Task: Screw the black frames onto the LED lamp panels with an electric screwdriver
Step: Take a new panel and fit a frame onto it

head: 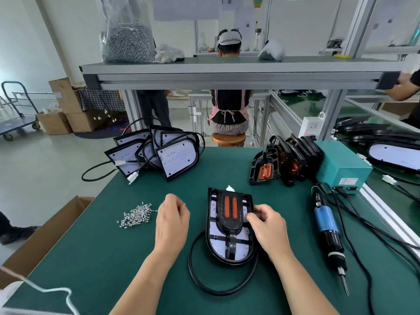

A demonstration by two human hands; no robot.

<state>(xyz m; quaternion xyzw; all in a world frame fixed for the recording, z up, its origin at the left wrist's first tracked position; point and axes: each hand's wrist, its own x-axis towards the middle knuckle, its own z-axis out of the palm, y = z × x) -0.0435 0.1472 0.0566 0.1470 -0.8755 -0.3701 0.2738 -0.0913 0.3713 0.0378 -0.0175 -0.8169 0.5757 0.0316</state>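
Note:
An LED lamp panel (244,243) lies on the green table in front of me, with a black frame (230,226) carrying two orange strips laid on top of it. My right hand (268,226) pinches something small at the frame's right edge; what it holds is hidden by the fingers. My left hand (172,218) hovers left of the panel with fingers curled, a small screw (185,203) showing at its fingertips. A pile of loose screws (136,214) lies further left. The electric screwdriver (328,235) lies on the table to the right, untouched.
Several bare LED panels (175,158) with cables are stacked at the back left. Spare black frames (286,160) stand at the back right beside a teal power box (341,164). A black cable (218,289) loops near the table's front. A cardboard box (43,235) sits left of the table.

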